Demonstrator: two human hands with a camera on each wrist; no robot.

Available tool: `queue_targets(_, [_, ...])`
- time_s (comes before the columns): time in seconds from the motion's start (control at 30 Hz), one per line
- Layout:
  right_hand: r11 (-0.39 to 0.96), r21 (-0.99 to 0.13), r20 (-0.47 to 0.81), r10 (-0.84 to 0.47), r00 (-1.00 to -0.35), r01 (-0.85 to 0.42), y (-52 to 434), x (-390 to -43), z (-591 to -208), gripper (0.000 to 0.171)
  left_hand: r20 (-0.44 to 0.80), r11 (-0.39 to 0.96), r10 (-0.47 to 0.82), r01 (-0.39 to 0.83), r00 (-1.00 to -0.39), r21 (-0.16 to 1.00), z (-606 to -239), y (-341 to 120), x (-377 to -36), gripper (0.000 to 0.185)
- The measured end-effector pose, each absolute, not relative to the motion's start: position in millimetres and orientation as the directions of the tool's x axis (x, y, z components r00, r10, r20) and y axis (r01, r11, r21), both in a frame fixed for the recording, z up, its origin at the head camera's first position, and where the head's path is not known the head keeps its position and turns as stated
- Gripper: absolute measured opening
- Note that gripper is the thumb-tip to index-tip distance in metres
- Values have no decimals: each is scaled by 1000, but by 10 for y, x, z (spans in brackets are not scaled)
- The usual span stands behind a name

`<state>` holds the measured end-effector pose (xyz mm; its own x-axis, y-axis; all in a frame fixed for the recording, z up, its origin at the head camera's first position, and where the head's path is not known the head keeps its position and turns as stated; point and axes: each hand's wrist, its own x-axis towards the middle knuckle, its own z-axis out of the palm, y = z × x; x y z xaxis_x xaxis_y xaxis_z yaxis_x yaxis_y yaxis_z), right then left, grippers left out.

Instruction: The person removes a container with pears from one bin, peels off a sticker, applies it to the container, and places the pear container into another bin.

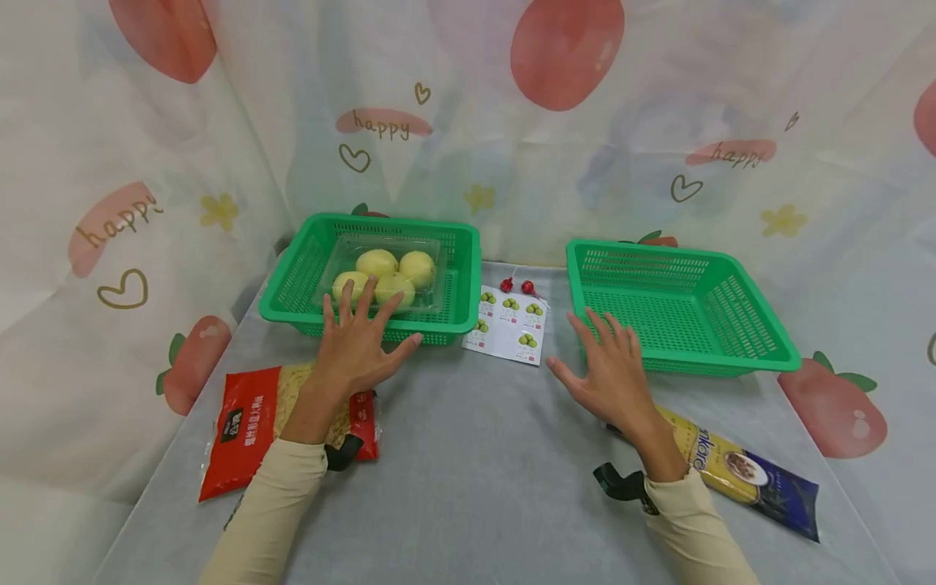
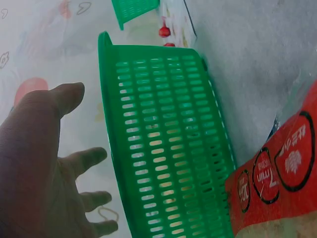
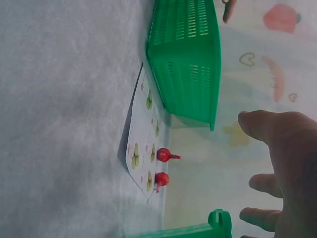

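Observation:
My left hand hovers with fingers spread just in front of the left green basket, which holds a clear plastic box of yellow-green fruit. The left wrist view shows that hand open beside the basket's slotted wall. My right hand is also spread, palm down, above the grey table at the near left corner of the right green basket, which has nothing in it. Neither hand holds anything. The right wrist view shows the right hand's fingers straight.
A sticker sheet with fruit pictures and two small red wrapped sweets lie between the baskets. A red bag of pasta lies under my left forearm. A yellow and dark blue pasta bag lies by my right wrist. Printed cloth surrounds the table.

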<state>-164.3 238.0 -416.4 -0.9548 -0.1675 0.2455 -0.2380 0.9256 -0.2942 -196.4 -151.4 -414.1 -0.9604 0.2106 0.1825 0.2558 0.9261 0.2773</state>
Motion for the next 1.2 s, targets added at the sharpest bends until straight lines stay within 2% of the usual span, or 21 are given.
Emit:
queue_targets(0.43, [872,-354,283,-245,-927,-338,1935,-1837,-4056,77,188,913,192,246,-963,324,-4192,-1599,-1964,82])
queue_targets(0.7, [788,-492,255,-275,-927,-370,1676,-2219,-4122,72,182,911,180,234,-967,340,-4203,-1622,-1968,83])
queue_targets(0.97, [623,-707,197,-281,-939,-335,1427,-2432,-4193,69,163,908,174,223,-971,354,-4263,-1666,-1981,82])
queue_targets(1.2, [593,-741,165,-294,-941,-316,1248,-2520,-4266,64,177,906,160,216,-971,365,-4236,-1710,-2033,81])
